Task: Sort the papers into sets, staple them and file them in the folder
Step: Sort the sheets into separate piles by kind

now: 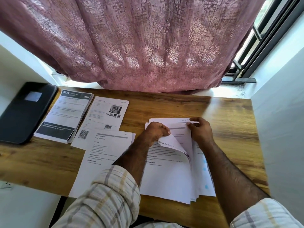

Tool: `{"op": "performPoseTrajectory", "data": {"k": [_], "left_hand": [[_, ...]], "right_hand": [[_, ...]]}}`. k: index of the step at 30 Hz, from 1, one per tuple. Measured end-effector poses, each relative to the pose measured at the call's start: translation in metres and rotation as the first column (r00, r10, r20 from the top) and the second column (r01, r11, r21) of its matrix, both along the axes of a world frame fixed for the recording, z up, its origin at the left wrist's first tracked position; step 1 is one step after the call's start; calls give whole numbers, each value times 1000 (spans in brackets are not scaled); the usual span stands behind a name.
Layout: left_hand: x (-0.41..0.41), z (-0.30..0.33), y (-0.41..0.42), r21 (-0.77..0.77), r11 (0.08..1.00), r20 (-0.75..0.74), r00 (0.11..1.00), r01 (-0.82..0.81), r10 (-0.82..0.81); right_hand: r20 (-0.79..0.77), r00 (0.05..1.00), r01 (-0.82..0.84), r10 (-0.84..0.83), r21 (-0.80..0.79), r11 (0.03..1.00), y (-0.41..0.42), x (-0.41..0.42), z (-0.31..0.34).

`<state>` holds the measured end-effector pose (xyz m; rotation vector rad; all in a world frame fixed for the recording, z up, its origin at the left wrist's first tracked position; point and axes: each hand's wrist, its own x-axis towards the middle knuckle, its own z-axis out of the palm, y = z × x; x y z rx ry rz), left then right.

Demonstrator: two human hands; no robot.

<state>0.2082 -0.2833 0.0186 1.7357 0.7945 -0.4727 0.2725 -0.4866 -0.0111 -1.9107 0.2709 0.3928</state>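
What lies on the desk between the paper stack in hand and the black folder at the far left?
Three sorted piles lie between the stack and the folder: the plain text sheets, the photo sheet with the QR code, and the dark-banded set right beside the folder.

Near the wooden desk's (222, 116) far-left corner, a stack of white printed sheets with dark header bands (65, 116) shows "3675" in white — the rest blurs. A QR code sits on the white photo-illustrated sheet (105, 116) beside it. The white text page (102, 155) towards the front edge carries headings too soft to read.
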Motion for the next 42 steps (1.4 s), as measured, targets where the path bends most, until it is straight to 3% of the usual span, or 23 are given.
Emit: {"op": "performPoseTrajectory", "data": {"k": [3, 6, 8, 11, 14, 17, 21, 26, 28, 30, 33, 37, 40, 42], "left_hand": [[0, -1, 2, -11, 1000, -16, 1000, 2, -2], [1, -3, 3, -17, 1000, -28, 1000, 13, -14], [1, -2, 3, -4, 1000, -30, 999, 21, -21], [3, -1, 0, 17, 1000, -26, 999, 26, -26], [3, -1, -1, 43, 998, -28, 999, 42, -40], [3, 0, -1, 38, 998, -32, 999, 44, -43], [2, -2, 0, -8, 1000, -46, 999, -28, 27], [7, -8, -1, -8, 992, -155, 980, -129, 126], [6, -2, -2, -33, 992, -97, 988, -126, 122], [5, -3, 0, -66, 988, -88, 987, -143, 137], [4, -4, -1, -92, 982, -104, 982, -167, 157], [4, -1, -3, -75, 985, -114, 982, -158, 149], [3, 0, -1, -94, 983, -113, 983, -157, 146], [4, -3, 0, -85, 986, -111, 985, -146, 136]], "right_hand": [[-43, 999, 30, -26, 90, 996, -3, -1, 0], [-11, 1000, -8, 8, 26, 1000, -4, -3, 0], [33, 993, -111, 115, -109, 988, -2, -4, 3], [20, 949, -282, 315, -392, 875, 5, -11, 11], [-23, 942, -301, 335, -504, 810, 11, -22, 19], [64, 944, -269, 324, -420, 867, 10, -30, 21], [143, 900, -383, 411, -192, 904, 0, -42, 23], [61, 822, -555, 567, -136, 820, -10, -47, 27], [102, 839, -507, 534, -209, 836, -11, -45, 25], [183, 854, -388, 487, -399, 831, -13, -39, 20], [137, 794, -388, 592, -636, 667, -12, -32, 12], [97, 751, -366, 653, -763, 533, -6, -34, 11], [171, 736, -329, 655, -755, 567, -7, -40, 14], [241, 775, -333, 585, -630, 701, -6, -44, 15]]}}
